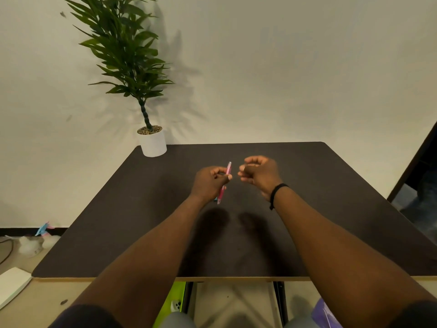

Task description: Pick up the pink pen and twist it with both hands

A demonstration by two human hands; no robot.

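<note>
The left hand (210,182) grips a slim pink plastic pen (224,183), its fingers curled round the middle of the barrel and the thumb pressed against it, so that the pen stands steeply tilted, one end rising past the fingertips and the other end hanging below the heel of the hand. Both hand and pen are held in the air above the dark brown bench (118,209), as the shadows lying nearer the body suggest. Just to the right of the pen, apart from it and not touching, the right hand (259,172) has its fingers curled with the fingertips drawn together; whether they pinch something small, such as a cap, is too fine to tell. A black band (276,191) circles the wrist behind that hand. Judging from this, the work seems to be midway: the pen is already lifted off the bench and steadied in one hand, the other hand is brought close beside its upper end, and nothing rests on the bench under the hands. Well beyond the left hand, at the far corner, stands a green leafy plant in a white round pot (153,143).
</note>
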